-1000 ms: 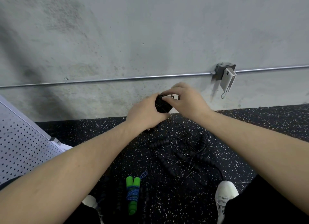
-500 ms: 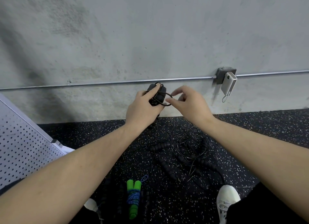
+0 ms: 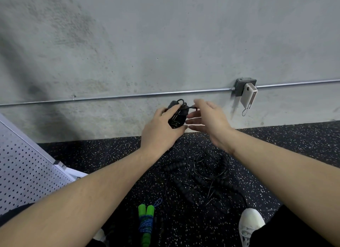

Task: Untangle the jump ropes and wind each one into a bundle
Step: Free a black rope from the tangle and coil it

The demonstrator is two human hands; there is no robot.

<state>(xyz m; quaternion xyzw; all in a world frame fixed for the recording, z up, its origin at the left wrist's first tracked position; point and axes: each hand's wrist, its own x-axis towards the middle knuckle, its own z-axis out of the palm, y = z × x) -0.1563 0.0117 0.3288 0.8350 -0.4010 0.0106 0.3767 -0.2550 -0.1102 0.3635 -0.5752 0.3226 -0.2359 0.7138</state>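
My left hand (image 3: 158, 130) grips a black jump rope bundle (image 3: 177, 116), two handles with thin cord wound round them, held up in front of the wall. My right hand (image 3: 211, 121) is just right of it with its fingers straight and spread. A short cord end sticks out of the bundle toward the uppermost finger. Below my hands, a tangle of black ropes (image 3: 206, 173) with ribbed foam handles lies on the speckled floor. A wound rope with green handles (image 3: 146, 222) and blue cord lies near my feet.
A perforated metal bench (image 3: 27, 173) stands at the left. A conduit pipe (image 3: 128, 96) runs along the concrete wall to a junction box with a white power bank (image 3: 248, 95). My white shoe (image 3: 251, 222) sits right of the tangle.
My right hand let go of the cord loop it pinched and spread its fingers. The left hand kept its grip and turned the bundle more upright.
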